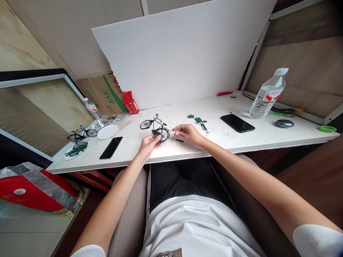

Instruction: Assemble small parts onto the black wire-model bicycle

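A small black model bicycle (155,128) stands on the white table (214,142) in front of me. My left hand (148,144) grips its rear wheel with closed fingers. My right hand (187,132) hovers just right of the bicycle, fingers pinched on something too small to make out. A thin black tool (177,140) lies on the table below that hand. Small green and metal parts (200,122) lie scattered to the right of my right hand.
A second model bicycle (81,134), a white disc (107,131) and a phone (111,147) lie at the left. Another phone (237,123), a water bottle (267,93) and a grey round object (284,123) sit at the right. A white board (182,53) leans behind; a red box (130,102) stands beside it.
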`<state>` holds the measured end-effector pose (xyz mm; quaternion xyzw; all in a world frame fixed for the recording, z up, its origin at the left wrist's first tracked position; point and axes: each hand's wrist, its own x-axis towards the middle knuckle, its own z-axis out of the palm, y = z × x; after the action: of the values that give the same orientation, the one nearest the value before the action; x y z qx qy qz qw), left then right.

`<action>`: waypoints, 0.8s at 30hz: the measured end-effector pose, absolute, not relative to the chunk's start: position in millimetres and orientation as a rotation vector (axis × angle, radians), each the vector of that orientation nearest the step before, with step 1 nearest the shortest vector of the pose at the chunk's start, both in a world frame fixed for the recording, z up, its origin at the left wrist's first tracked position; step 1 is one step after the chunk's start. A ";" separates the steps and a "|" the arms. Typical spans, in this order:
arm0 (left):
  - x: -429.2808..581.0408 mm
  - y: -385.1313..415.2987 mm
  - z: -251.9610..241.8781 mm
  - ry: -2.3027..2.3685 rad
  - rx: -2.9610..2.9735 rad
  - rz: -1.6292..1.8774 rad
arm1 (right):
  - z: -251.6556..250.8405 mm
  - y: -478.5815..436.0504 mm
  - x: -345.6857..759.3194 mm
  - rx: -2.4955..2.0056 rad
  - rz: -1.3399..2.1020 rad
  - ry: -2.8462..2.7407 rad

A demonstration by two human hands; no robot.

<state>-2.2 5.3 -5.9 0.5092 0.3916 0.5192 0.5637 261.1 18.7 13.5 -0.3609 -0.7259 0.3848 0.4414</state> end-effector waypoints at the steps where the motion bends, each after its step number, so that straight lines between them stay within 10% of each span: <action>1: -1.6 5.5 -6.6 0.921 1.179 1.249 | 11.9 18.3 259.4 -0.871 0.991 -1.780; 24: 3.0 6.1 -9.6 0.974 1.135 1.317 | -19.8 33.6 248.0 -0.971 0.765 -1.516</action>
<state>3.0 6.1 -9.6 0.4781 0.4102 0.5547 0.5435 248.0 33.6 -19.8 -0.4116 -0.6428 0.3242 0.5588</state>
